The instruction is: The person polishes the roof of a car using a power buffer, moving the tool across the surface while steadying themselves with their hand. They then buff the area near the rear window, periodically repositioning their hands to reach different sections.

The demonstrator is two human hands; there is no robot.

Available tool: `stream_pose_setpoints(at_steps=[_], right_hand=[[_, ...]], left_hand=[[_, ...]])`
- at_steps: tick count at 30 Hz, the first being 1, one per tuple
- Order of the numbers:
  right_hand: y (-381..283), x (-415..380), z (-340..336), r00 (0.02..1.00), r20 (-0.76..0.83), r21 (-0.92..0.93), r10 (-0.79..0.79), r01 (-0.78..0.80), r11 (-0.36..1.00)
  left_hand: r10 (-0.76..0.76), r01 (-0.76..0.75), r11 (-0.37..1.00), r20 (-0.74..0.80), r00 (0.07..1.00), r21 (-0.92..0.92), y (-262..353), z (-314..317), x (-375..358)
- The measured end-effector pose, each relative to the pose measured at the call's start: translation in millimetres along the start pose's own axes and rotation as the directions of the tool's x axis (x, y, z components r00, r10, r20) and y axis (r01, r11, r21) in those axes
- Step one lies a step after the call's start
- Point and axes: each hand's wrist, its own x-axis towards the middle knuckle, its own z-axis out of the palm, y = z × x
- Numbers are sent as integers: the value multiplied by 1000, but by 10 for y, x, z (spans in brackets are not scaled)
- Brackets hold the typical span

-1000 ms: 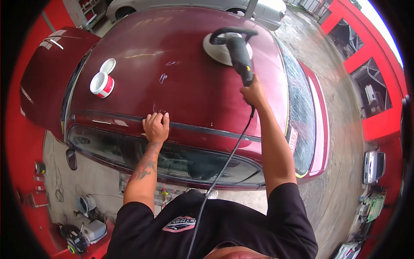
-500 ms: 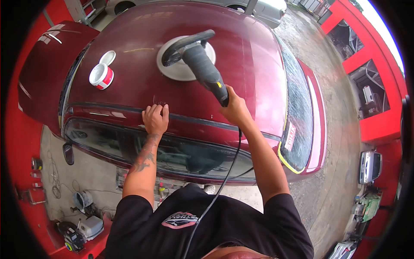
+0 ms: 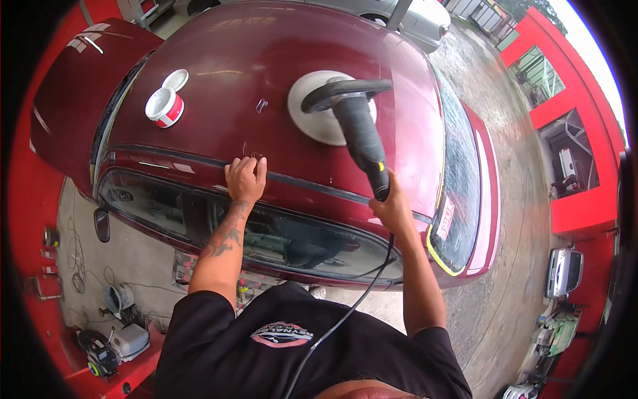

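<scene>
Head camera: A person in a black shirt leans over the dark red roof [image 3: 266, 139] of a car, seen from directly above. The right hand [image 3: 393, 207], right of centre in the frame, has its fingers clenched around the rear grip of a black electric polisher [image 3: 359, 136]. The machine's body runs up and to the left from the hand, and its round white pad [image 3: 319, 110] lies flat on the roof at upper centre, with the black loop handle across the top of it. A black power cord [image 3: 345, 312] drops from the hand, crosses the side window and trails down over the black shirt at the bottom of the frame.

The left hand [image 3: 244, 178], just left of centre, holds nothing; its fingers are released and spread, resting on the roof edge along the dark trim strip [image 3: 312, 186] above the side window. At upper left of the frame, an open red-and-white tub [image 3: 164, 107] stands on the roof, its white lid [image 3: 175, 80] lying just beside it. The cracked windshield [image 3: 458, 193] shows at right.
</scene>
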Motion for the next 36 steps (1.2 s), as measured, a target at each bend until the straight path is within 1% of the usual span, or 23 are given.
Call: stream_pose_setpoints(at_steps=[1, 4, 7, 9, 12, 13, 15, 18, 21, 24, 27, 30, 34, 35, 36], right_hand=[[-143, -35, 18, 999, 35, 5, 28, -28, 1000], [-400, -70, 188, 998, 50, -15, -33, 34, 999], [-521, -16, 300, 991, 116, 21, -67, 65, 998], [-672, 40, 326, 984, 162, 35, -71, 66, 997], [-876, 137, 363, 976, 207, 1, -71, 72, 997], [-902, 197, 392, 974, 200, 19, -105, 103, 994], [-944, 360, 452, 970, 175, 55, -170, 163, 985], [-1039, 666, 512, 969, 172, 31, -177, 174, 984], [-1145, 928, 555, 978, 161, 19, -135, 134, 991], [-1044, 1205, 596, 985, 75, -21, -153, 155, 988], [-927, 1386, 448, 996, 67, 3, -62, 62, 998], [-812, 1419, 199, 996, 65, 105, 62, -69, 992], [-414, 1488, -44, 982, -44, 70, 182, -178, 981], [-301, 1478, -115, 976, -65, 110, 210, -202, 973], [-150, 1477, -179, 973, -95, 161, 210, -193, 968]], left_hand=[[7, -7, 1000, -8, 1000, -11, 2, -6, 10], [28, -29, 999, -27, 999, -37, -1, -21, -3], [56, -60, 996, -52, 997, -62, -23, -26, -28], [53, -56, 996, -46, 998, -64, -18, -36, -26], [42, -43, 998, -15, 999, -54, 12, -73, -30], [39, -38, 998, 1, 999, -51, 16, -81, -27], [48, -49, 998, -19, 999, -51, 13, -74, -11], [62, -64, 997, -49, 997, -47, 17, -14, 5], [63, -66, 997, -65, 996, -43, -18, 7, -2], [63, -67, 996, -67, 996, -53, -33, 14, -28], [68, -71, 996, -56, 996, -59, -36, 3, -49], [61, -63, 997, -45, 997, -54, -35, -6, -47], [58, -60, 997, -55, 997, -41, -45, 17, -46], [61, -63, 997, -55, 997, -33, -50, 21, -47], [63, -64, 998, -55, 997, -27, -48, 25, -50]])
